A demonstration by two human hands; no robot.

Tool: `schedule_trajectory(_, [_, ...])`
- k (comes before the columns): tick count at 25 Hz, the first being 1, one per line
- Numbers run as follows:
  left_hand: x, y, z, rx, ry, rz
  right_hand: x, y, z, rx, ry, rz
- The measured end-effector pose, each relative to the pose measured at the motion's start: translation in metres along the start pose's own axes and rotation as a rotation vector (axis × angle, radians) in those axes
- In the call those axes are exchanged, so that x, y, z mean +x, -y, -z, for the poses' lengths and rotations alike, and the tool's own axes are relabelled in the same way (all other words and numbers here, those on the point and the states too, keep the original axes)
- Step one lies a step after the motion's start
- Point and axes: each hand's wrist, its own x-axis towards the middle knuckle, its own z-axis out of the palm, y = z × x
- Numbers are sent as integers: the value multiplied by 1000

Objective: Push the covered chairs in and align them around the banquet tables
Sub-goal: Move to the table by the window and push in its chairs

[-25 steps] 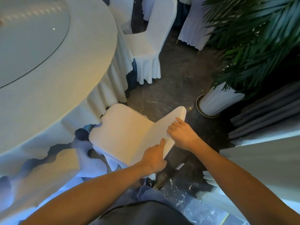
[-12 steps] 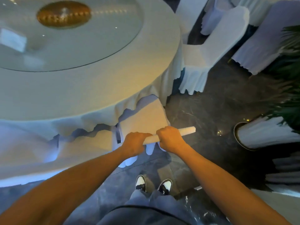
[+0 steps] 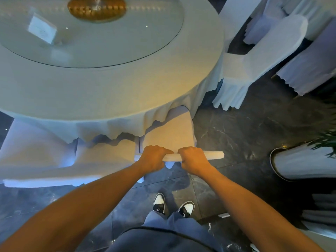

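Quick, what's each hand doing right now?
Left hand: closed on the top edge of the covered chair's backrest.
Right hand: closed on the same backrest edge, beside the left.

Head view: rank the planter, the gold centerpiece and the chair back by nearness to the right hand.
From the right hand:
1. Chair back, held in its grip.
2. Planter, on the floor to the right.
3. Gold centerpiece, far across the table, upper left.
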Motion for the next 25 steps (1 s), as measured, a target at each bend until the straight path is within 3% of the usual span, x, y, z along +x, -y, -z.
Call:
schedule_trajectory(12, [7,-8,-11,30,-7,25,-4,-12,8,-19,39,73])
schedule_trajectory(14, [14,-16,-6,54,74,-14,-10,-20,7,9,50,65])
schedule_trajectory(17, [26,-13,13,5,318,8,-10,-24,12,139,176,81])
schedule_trajectory(21, [53,-28,48,-321,635,186,-11,-64,35,433,441,17])
schedule_trajectory(23, [73,-44,58,-503,618,275,-6,-99,44,500,546,-50])
schedule_trajectory(25, [98,-61,56,-486,486,273,0,-135,55,528,583,-91])
